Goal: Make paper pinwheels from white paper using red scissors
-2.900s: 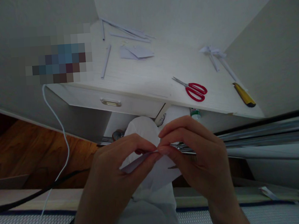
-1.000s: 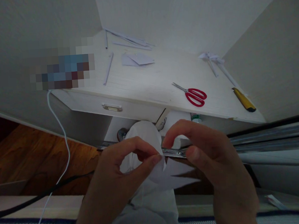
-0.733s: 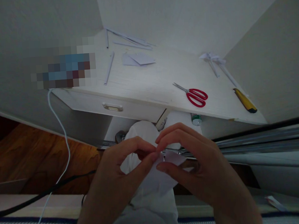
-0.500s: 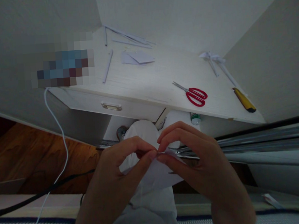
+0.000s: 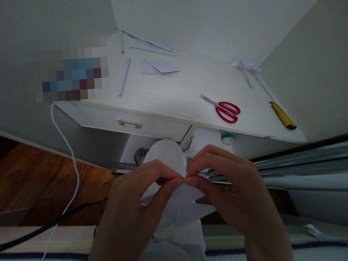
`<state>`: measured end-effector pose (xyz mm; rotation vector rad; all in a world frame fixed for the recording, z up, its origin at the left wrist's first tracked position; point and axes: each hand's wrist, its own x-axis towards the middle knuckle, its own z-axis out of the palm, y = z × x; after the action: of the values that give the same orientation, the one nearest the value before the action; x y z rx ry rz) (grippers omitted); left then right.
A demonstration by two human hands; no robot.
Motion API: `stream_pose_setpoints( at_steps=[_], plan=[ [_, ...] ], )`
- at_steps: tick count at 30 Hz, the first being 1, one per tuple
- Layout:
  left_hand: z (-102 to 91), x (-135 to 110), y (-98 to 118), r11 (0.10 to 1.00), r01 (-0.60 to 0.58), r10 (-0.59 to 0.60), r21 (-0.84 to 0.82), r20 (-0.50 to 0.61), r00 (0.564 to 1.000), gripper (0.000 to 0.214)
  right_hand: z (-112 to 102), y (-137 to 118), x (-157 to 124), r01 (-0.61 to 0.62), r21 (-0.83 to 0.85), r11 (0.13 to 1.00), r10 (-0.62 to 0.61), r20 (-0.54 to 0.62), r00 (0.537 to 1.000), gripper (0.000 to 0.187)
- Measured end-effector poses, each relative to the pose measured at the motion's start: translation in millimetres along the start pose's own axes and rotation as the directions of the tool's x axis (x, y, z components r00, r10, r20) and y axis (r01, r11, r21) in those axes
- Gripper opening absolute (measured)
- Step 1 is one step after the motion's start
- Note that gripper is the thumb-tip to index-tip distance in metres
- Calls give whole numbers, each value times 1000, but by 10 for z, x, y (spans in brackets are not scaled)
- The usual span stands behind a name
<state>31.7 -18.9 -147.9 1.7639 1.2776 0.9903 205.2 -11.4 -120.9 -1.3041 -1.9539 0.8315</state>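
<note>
Above my lap, my left hand (image 5: 148,192) and my right hand (image 5: 225,178) meet fingertip to fingertip, thumbs and forefingers pinched. Between them they hold a piece of white paper (image 5: 186,205) by its upper edge. The paper hangs below the fingers, with a notch and a pointed part toward the right. The pinched edge itself is hidden by my fingertips. On the desk beyond lie red-handled scissors (image 5: 226,111) and folded white paper pieces (image 5: 160,66).
Rolled paper sticks (image 5: 124,77) lie at the desk's back left. A paper bow on a stick (image 5: 247,66) and a yellow utility knife (image 5: 282,115) are at the right. A white cable (image 5: 70,145) hangs at left. A green-labelled bottle (image 5: 227,137) stands below the desk.
My fingertips have drawn closer together on the paper's edge, and the right hand's fingers have shifted slightly. More of the paper's notched right side shows. The desk items stay put.
</note>
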Motion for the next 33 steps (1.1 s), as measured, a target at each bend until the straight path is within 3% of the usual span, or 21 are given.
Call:
stream_pose_setpoints(
  at_steps=[8,12,33],
  plan=[
    [6,29,15,999,29,-29,28,-6,1000,17,22,33,-23,32,8,999,-32,-35,999,14],
    [5,16,8,998,7,-5,59,-36,999,16,3,43,-20,16,62,998,-16,0,1000,6],
    [17,-13,5,997,-60,62,56,-39,997,17,11,40,-7,20,90,996,-15,-56,998,15]
  ],
)
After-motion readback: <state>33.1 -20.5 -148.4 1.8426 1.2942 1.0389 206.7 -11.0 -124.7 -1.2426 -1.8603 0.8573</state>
